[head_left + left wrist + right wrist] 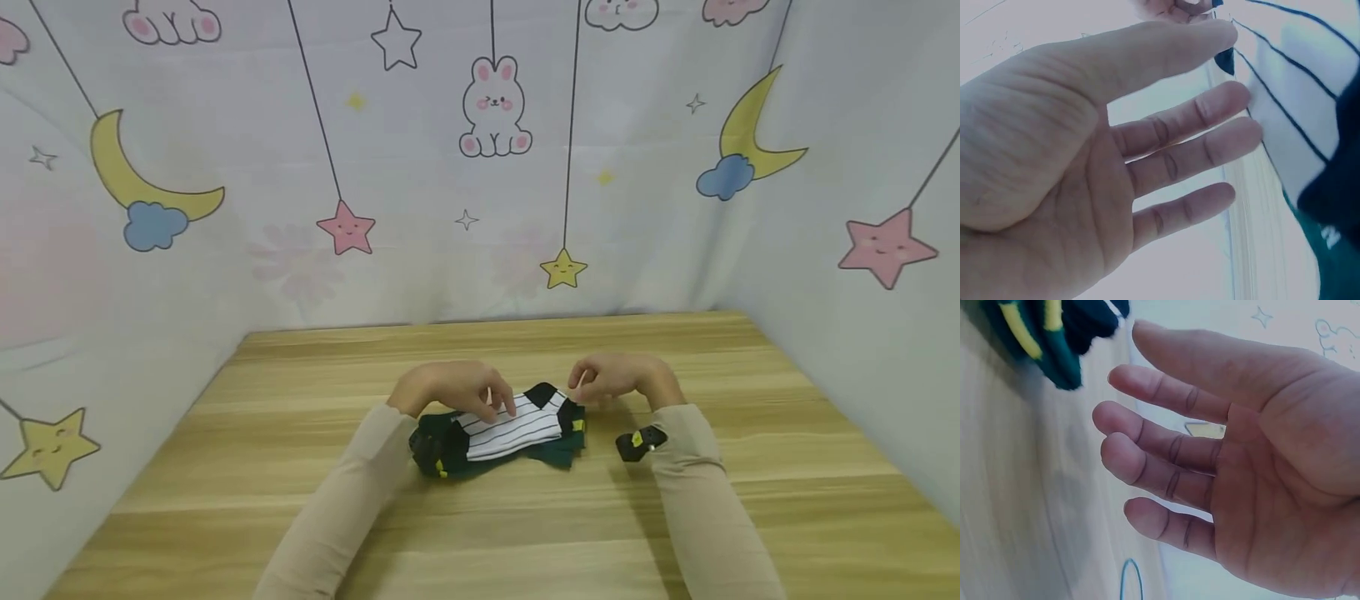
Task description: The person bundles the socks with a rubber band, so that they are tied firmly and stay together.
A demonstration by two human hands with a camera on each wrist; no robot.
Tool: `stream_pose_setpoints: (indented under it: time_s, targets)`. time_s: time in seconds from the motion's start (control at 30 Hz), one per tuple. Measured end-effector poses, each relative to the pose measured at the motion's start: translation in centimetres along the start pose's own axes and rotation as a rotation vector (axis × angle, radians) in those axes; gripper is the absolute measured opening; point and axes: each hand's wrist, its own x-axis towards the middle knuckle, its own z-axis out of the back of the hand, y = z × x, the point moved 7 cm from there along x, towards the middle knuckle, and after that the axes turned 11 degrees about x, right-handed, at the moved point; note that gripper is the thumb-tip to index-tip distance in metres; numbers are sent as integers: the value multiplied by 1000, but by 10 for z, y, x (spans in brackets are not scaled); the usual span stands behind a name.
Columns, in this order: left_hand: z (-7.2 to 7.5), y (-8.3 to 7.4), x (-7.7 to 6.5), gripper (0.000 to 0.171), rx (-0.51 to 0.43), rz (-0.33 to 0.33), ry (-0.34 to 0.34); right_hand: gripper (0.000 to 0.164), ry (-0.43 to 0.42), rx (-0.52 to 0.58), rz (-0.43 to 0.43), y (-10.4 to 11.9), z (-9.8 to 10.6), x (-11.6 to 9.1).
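Note:
A white sock (517, 429) with thin dark stripes and black patches lies across dark green fabric (557, 454), which looks like more socks, in the middle of the table. Over the striped sock's far edge is my left hand (467, 387), its fingers loosely extended and nothing held; in the left wrist view the fingertips overlap the striped cloth (1291, 81). At the pile's right end, my right hand (611, 375) has relaxed, slightly bent fingers. The right wrist view shows those fingers apart from the green cloth (1063, 359) with its yellow bands.
The wooden table (480, 533) runs back to a white curtain (420, 275) printed with moons, stars and rabbits, which also hangs along both sides. A small black device (641, 442) sits below my right wrist, and another (427, 450) is under the left.

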Motion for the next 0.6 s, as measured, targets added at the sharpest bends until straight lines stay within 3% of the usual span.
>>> stream_pose_setpoints:
  time_s: [0.23, 0.37, 0.6]
  targets:
    - [-3, -7, 19, 29, 90, -51, -23, 28, -57, -34, 16, -8, 12, -4]
    - [-7, -9, 28, 32, 108, -37, -21, 30, -88, -44, 44, -10, 19, -9]
    - [-12, -14, 41, 40, 121, -10, -4, 36, -157, 30, 43, -22, 37, -26]
